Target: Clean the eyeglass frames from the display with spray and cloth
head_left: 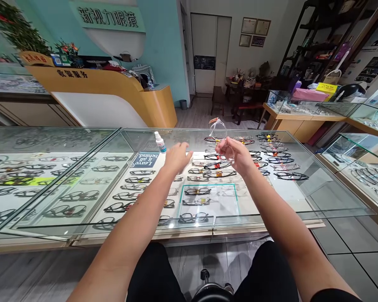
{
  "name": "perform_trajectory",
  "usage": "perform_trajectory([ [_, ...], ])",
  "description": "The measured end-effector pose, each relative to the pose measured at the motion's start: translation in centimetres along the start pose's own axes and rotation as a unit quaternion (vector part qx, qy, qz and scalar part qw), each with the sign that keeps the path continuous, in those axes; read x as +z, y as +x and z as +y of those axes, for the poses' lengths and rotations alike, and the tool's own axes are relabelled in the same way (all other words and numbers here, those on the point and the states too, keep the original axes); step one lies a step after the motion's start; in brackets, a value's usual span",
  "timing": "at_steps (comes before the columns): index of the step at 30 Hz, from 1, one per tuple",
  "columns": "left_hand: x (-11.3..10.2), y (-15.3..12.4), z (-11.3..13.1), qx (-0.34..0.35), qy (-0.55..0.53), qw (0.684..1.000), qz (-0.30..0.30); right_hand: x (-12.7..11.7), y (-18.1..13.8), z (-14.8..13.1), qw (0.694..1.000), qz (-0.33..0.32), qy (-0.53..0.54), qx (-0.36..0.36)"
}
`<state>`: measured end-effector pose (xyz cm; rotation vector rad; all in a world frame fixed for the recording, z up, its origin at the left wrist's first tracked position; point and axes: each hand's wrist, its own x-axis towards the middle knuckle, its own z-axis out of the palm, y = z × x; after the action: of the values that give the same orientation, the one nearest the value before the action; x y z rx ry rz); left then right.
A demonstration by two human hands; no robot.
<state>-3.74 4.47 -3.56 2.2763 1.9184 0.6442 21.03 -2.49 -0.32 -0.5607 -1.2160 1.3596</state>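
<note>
My right hand [239, 155] pinches a pair of clear-framed eyeglasses [220, 126], held up above the glass countertop with a small orange-brown tag at its upper end. Part of the frame is hidden behind my fingers. My left hand [178, 157] reaches out low over the glass, its fingers apart and nothing visible in them; its palm side is out of sight. Just left of it, a small white spray bottle [160, 142] with a blue lower label stands upright on the counter.
Under the glass of the display case [264, 216] lie several rows of spectacles [218, 173]. A blue card [145, 160] is at their back left. Beyond stand a wooden reception desk [157, 102], a bench [218, 98] and another glass case [302, 111] at right.
</note>
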Motion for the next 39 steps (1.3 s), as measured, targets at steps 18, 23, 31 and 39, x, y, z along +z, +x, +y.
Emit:
perform_trajectory([
  [18,-1.1,-3.7,4.8,0.318,-0.196,0.888,0.267,-2.0,-0.3,-2.0,0.964,-0.176,-0.198,0.032],
  [23,-1.5,-3.9,4.9,0.320,-0.203,0.890,0.254,-1.7,-0.5,-2.3,0.965,-0.154,-0.209,0.033],
  [31,-2.2,-4.0,5.0,0.266,-0.223,0.898,0.269,-1.7,0.0,-2.8,0.968,0.060,-0.220,-0.102],
  [39,-6.1,-3.3,6.0,0.257,-0.241,0.870,0.345,-2.0,1.2,-5.6,0.909,0.151,-0.330,-0.206],
])
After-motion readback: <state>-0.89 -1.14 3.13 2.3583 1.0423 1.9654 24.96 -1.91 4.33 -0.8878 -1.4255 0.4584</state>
